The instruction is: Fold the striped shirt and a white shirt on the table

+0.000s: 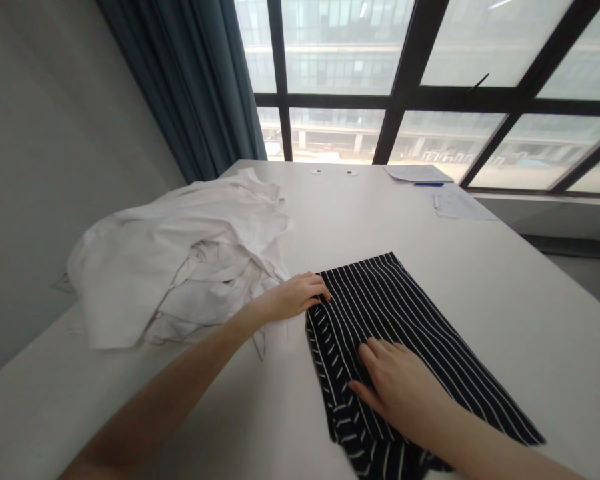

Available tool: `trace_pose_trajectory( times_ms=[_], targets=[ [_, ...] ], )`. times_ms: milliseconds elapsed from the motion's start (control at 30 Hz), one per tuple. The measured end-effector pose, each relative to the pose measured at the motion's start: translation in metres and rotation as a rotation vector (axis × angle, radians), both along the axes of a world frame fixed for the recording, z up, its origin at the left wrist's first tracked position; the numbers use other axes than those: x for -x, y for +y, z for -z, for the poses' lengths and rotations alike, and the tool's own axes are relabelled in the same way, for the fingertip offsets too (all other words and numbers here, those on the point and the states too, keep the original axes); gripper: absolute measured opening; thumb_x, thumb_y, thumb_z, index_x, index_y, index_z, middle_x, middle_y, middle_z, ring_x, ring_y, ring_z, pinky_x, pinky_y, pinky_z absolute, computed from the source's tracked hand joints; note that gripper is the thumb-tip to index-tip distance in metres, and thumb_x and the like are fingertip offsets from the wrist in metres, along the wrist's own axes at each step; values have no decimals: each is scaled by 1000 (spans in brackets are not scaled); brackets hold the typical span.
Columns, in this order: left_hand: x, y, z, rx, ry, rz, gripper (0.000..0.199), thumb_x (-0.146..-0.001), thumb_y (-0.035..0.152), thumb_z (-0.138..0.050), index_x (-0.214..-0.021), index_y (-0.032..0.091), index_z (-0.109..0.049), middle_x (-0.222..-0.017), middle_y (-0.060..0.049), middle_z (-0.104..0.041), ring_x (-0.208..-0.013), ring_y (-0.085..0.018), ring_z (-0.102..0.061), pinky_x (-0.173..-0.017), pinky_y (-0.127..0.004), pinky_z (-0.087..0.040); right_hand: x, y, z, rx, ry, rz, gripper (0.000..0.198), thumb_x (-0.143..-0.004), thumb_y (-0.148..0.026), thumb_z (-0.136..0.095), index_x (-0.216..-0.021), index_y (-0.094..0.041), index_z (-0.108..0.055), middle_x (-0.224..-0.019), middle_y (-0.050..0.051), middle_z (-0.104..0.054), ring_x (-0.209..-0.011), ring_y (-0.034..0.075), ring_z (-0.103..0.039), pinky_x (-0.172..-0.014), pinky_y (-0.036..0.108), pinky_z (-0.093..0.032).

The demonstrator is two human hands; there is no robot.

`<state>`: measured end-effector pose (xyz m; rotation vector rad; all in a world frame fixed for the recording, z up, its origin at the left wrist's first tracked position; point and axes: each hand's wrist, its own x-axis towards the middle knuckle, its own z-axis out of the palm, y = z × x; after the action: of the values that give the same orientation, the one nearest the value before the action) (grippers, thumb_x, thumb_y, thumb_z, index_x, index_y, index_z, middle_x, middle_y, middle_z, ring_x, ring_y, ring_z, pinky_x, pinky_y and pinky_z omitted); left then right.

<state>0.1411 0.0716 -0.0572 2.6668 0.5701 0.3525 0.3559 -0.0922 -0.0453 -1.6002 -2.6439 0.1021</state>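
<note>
A black garment with thin white stripes (405, 313) lies folded on the white table, its left edge bunched and turned over in uneven layers. My left hand (300, 295) is at its far left corner, fingers closed over the fabric edge; the thumb is mostly hidden. Lower down, my right hand (397, 383) rests on top of the striped cloth with the thumb apart from the fingers, palm down and holding nothing. Which kind of garment it is cannot be told from this folded shape.
A loose heap of white clothes (180, 240) covers the table's left side, close to my left forearm. Papers (420, 173) and a blue pen (429, 184) lie at the far right of the white table (340, 213). Beyond are windows and a blue curtain (195, 87).
</note>
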Motion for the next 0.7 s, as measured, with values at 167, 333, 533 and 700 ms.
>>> trace_pose_trajectory(
  times_ms=[167,333,533,700],
  targets=[
    [4,4,10,-186,93,-74,20,-90,7,-55,-106,18,-61,-109,-7,-63,-103,-20,-57,-95,-37,-47,-1,-5,11,164,10,31,17,-85,-4,-50,-79,-19,-55,-76,3,-65,-67,19,-63,-61,31,-42],
    [7,6,17,-300,142,-142,15,-91,10,-53,-102,16,-62,-102,-7,-62,-98,-20,-57,-90,-34,-50,-14,0,-24,284,284,45,20,-97,-16,-41,-78,-21,-45,-75,-1,-60,-65,14,-57,-58,27,-41],
    [13,9,21,-308,113,-238,17,-97,12,-44,-92,15,-60,-90,-6,-62,-90,-19,-58,-82,-32,-51,-8,-7,-10,294,359,-24,20,-97,-15,-41,-79,-21,-45,-78,0,-60,-69,16,-57,-62,28,-43],
    [14,-2,12,-332,43,-187,19,-93,11,-50,-108,17,-61,-104,-7,-63,-102,-20,-58,-92,-36,-49,-3,-12,12,319,327,-9,11,-93,-11,-50,-85,-19,-52,-87,3,-62,-80,18,-61,-72,32,-49]
  ],
)
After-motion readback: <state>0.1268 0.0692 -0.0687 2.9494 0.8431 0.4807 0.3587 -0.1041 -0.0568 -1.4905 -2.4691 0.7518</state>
